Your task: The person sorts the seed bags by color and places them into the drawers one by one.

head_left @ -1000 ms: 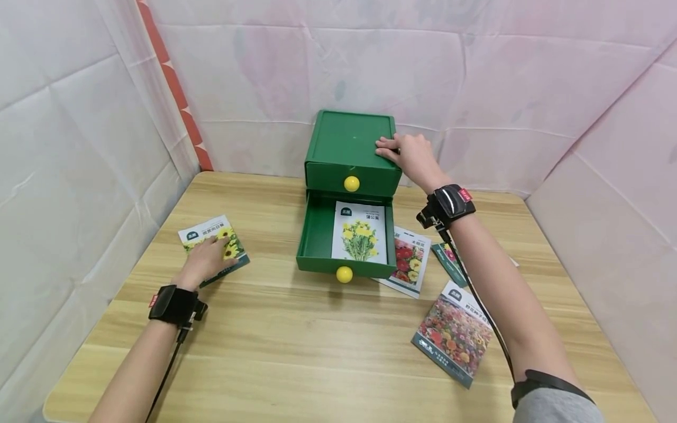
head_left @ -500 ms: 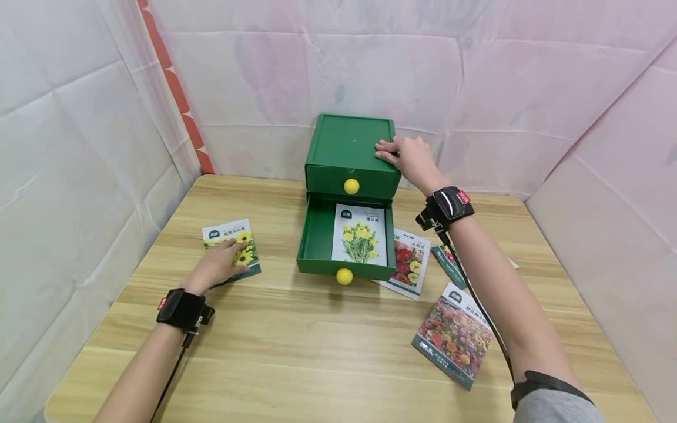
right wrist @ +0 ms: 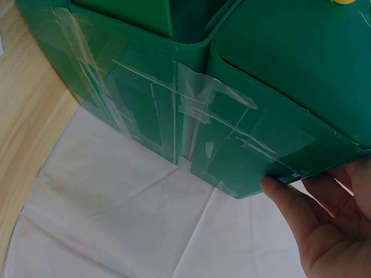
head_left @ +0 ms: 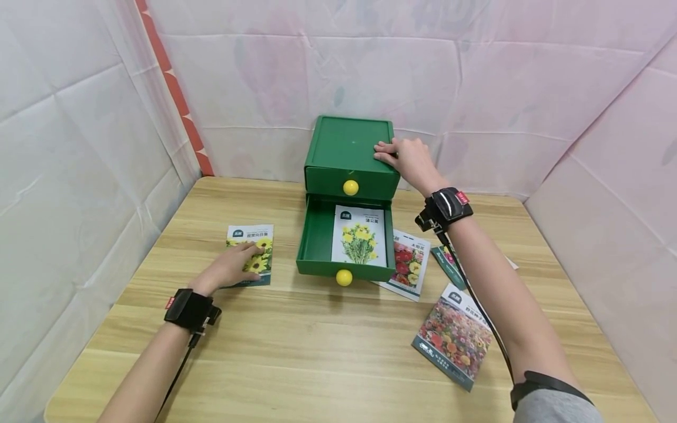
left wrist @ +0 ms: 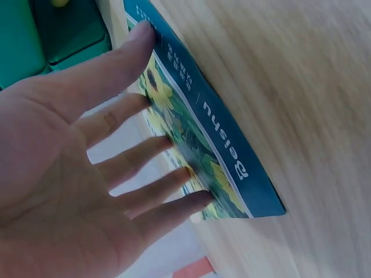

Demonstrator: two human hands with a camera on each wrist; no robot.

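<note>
Fingers of the left hand, straight and spread, press flat on a glossy rectangular sunflower seed packet lying on the pale wood-grain counter, left of centre in the head view. Right hand rests on the top right edge of a smooth green plastic two-drawer box, fingers extended; its lower drawer stands open, holding a yellow-flower packet.

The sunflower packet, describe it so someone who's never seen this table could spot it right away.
Start at the green drawer box at the back of the table. Left of its open lower drawer, the sunflower packet lies flat under the left hand. It is the only packet on that side; the others lie right of the box.
</note>
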